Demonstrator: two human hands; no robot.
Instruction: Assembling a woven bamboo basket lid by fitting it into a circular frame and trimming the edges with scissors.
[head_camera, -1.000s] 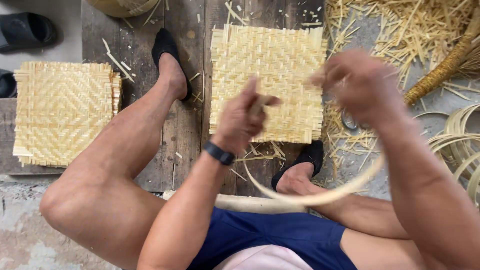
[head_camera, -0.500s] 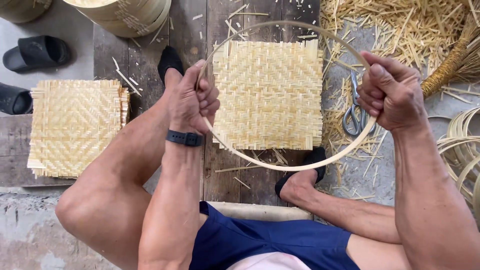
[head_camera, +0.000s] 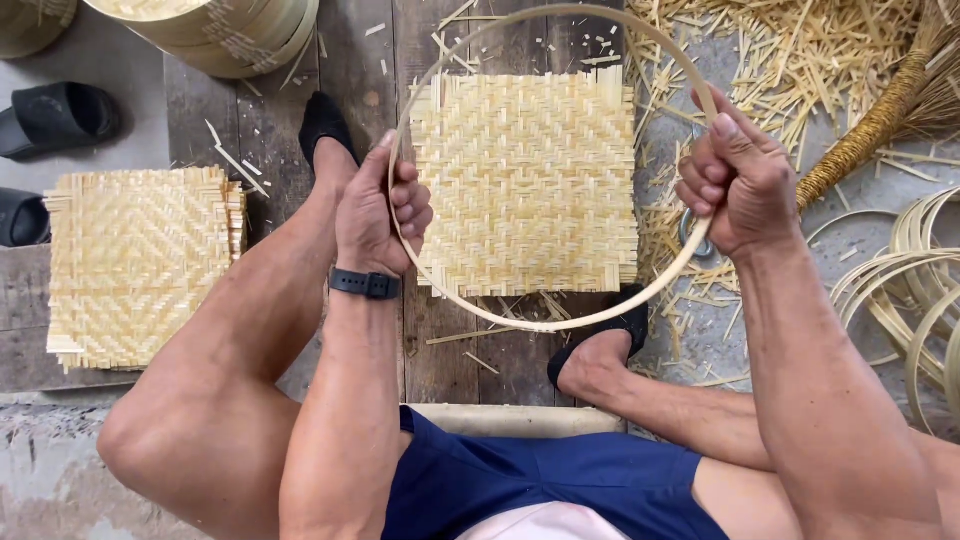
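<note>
Smooth bamboo hoop (head_camera: 540, 322), rough woven mat (head_camera: 525, 180)

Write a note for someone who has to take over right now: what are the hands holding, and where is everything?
Left hand: gripping the left side of the bamboo hoop.
Right hand: gripping the hoop's right side, thumb on top.
The hoop is held in the air over the square woven mat on the planks, between the feet.
A stack of mats lies to the left; spare hoops lie to the right, straw scraps beyond.
Done: the strip is bent into a full ring.
Left: hoop and mat are not yet joined; the mat is still flat and square.
</note>
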